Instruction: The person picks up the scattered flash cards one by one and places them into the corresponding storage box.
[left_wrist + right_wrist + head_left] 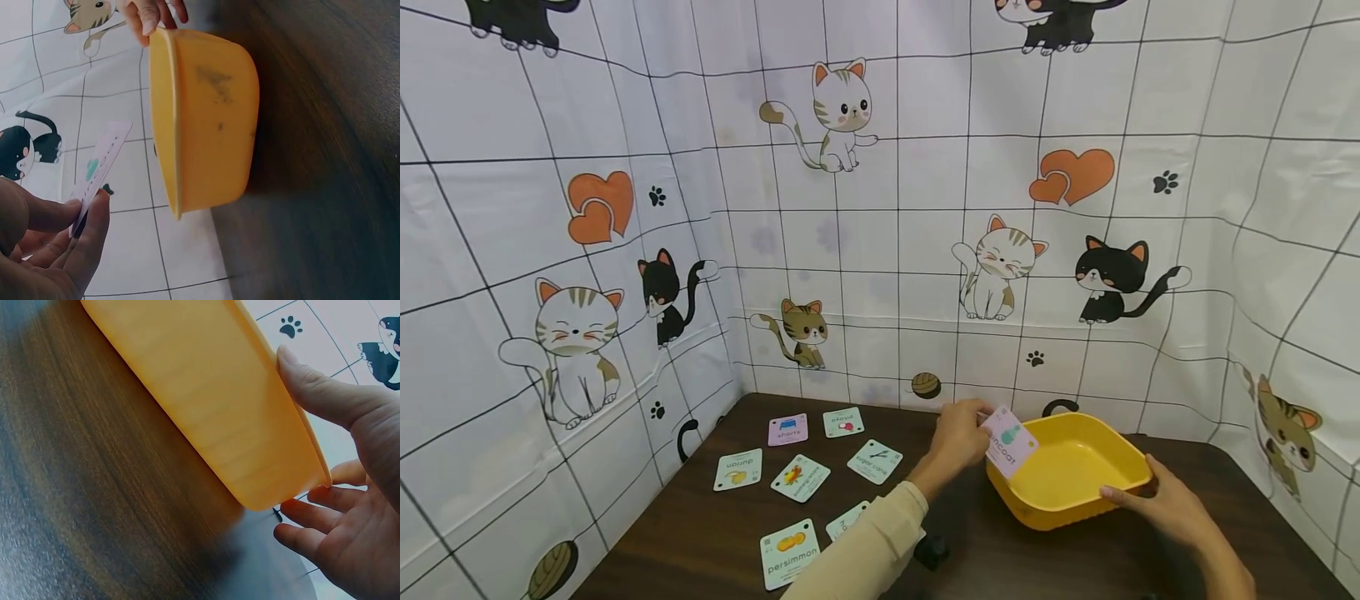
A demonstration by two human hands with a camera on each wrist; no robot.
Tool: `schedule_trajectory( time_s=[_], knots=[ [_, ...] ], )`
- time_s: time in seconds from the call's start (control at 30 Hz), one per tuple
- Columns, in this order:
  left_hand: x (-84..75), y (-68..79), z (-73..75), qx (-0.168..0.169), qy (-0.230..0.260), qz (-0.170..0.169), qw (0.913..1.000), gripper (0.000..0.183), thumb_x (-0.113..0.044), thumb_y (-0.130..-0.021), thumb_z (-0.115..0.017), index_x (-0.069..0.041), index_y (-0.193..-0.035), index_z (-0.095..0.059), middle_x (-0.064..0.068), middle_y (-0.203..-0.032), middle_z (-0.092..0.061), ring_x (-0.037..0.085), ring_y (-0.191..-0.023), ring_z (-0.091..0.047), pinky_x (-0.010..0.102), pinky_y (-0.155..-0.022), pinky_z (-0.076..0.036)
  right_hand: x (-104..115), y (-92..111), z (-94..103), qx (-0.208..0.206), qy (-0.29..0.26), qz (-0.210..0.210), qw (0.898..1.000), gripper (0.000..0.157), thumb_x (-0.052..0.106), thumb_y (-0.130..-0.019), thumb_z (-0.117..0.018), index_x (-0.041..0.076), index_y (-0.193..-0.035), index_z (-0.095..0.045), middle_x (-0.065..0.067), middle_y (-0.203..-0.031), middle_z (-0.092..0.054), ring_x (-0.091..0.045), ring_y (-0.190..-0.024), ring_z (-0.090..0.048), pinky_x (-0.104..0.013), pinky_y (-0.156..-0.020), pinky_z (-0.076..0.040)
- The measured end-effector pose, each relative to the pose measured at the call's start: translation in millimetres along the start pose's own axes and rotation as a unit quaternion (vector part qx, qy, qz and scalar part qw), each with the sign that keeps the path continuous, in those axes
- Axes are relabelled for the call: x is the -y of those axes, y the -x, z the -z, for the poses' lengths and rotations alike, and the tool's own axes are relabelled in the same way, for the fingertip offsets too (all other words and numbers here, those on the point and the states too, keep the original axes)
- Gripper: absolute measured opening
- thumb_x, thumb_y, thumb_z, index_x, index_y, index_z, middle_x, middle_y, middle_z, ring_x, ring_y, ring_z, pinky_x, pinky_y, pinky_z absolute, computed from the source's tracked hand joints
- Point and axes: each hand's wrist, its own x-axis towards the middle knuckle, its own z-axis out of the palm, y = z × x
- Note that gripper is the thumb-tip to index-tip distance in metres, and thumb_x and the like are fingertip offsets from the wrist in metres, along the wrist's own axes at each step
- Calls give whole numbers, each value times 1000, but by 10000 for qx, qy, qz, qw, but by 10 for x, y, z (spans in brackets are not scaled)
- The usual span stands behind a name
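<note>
My left hand [957,442] pinches a pink flashcard [1009,442] between thumb and fingers, above the left rim of a yellow plastic bin [1075,475]. The card carries a greenish picture and a word ending in "coat"; fingers cover the start of it. In the left wrist view the card [103,172] is seen nearly edge-on, apart from the bin. My right hand [1176,504] holds the bin by its right corner, thumb on the rim and fingertips against the outer side, as the right wrist view shows. No card is visible inside the bin.
Several cards lie face up on the dark wooden table, among them persimmon [790,554], durian [737,470], sugar cane [875,462] and a pink shorts card [787,429]. My left sleeve [880,542] partly covers another card [846,521]. A small black object [932,552] sits near the sleeve. Cat-print sheeting encloses the table.
</note>
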Motion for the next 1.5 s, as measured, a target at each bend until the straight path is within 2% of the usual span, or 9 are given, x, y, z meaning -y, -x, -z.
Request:
schedule_trajectory(
  time_s=[0.27, 0.47, 0.6, 0.87, 1.03, 1.1, 1.33, 1.5],
  knots=[
    [-69, -26, -82, 104, -38, 223, 9997, 27, -3, -95, -74, -14, -118, -81, 0, -97, -80, 8, -77, -67, 28, -78, -57, 13, 10, 12, -34, 28, 23, 10000, 120, 61, -101, -64, -23, -159, -3, -54, -158, -24, -71, -139, -38, -78, -109, -39],
    [-81, -30, -133, 184, -5, 243, 9995, 26, -1, -94, -74, -13, -116, -82, 0, -95, -79, 8, -76, -66, 27, -78, -58, 18, 6, 3, -3, -8, -35, 10000, 122, 62, -100, -65, -22, -160, -1, -54, -159, -19, -71, -141, -34, -79, -111, -37],
    [-73, -35, -158, 189, -59, 213, 9996, 29, 1, -91, -74, -14, -114, -83, -2, -90, -78, 7, -76, -64, 31, -86, -56, 18, 0, -2, -9, -14, -40, 10000, 122, 62, -100, -65, -22, -160, -1, -54, -159, -16, -72, -143, -32, -79, -113, -35],
    [-86, -36, -231, 253, 43, 413, 9988, 28, 3, -89, -73, -13, -109, -82, -2, -84, -72, 10, -72, -59, 26, -73, -54, 33, 10, -5, 40, -55, -116, 9999, 123, 63, -100, -65, -22, -160, -1, -54, -160, -15, -72, -143, -31, -80, -113, -34],
    [-102, -52, -297, 337, -143, 439, 9984, 26, 0, -90, -75, -13, -110, -82, 0, -94, -75, 12, -80, -61, 31, -85, -56, 32, 12, 1, 79, -88, -172, 9998, 124, 64, -100, -65, -22, -160, 2, -54, -160, -13, -72, -144, -29, -80, -114, -33],
    [-112, -53, -320, 360, -193, 467, 9981, 26, -1, -90, -76, -13, -112, -81, 1, -97, -76, 13, -81, -62, 31, -84, -58, 29, 13, 3, 81, -101, -179, 9998, 124, 63, -100, -65, -22, -160, 2, -54, -160, -13, -72, -144, -28, -80, -114, -32],
    [-163, -47, -373, 403, -135, 573, 9975, 30, 0, -90, -75, -13, -117, -81, 2, -95, -74, 13, -76, -59, 23, -68, -56, 36, 18, 0, 71, -144, -195, 9997, 124, 63, -99, -66, -21, -161, 2, -54, -161, -14, -72, -144, -28, -80, -115, -32],
    [-221, -33, -398, 471, -49, 684, 9965, 33, 0, -91, -75, -13, -121, -80, 4, -97, -75, 13, -74, -60, 22, -64, -58, 46, 29, 0, 41, -146, -143, 9998, 123, 63, -100, -65, -21, -161, 0, -53, -161, -16, -71, -143, -31, -80, -113, -34]
  ],
)
